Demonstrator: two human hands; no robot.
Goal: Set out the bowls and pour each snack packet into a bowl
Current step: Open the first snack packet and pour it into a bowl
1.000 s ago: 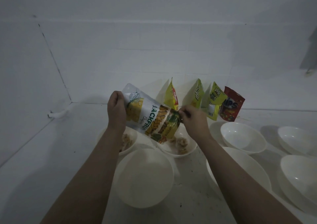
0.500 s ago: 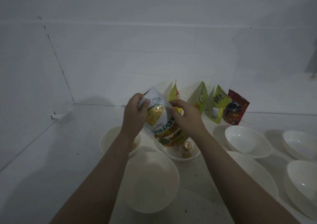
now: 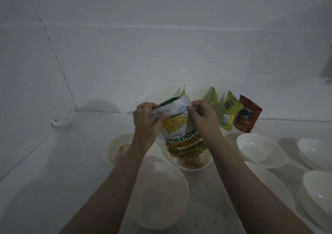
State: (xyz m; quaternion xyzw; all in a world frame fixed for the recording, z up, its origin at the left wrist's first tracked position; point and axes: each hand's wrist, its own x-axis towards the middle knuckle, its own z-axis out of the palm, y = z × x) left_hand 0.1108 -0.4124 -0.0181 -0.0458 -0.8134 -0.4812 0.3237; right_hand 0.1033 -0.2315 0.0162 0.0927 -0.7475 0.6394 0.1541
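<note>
At 6 o'clock an empty bowl stands nearest, and just beyond it the left hand and right hand have their fingers closed on the upturned bottom of the jackfruit packet. Its mouth hangs over the filling bowl at 12 o'clock. I think a strong shake could throw chips over the rim, or knock the standing packets at 1 o'clock.

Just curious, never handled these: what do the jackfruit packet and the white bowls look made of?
Jackfruit packet: thin printed plastic film, by the look; it creases where both hands pinch it. Bowls, such as the empty one at right: smooth glossy white, with small highlights; plastic, melamine or glazed ceramic, cannot tell which.
</note>
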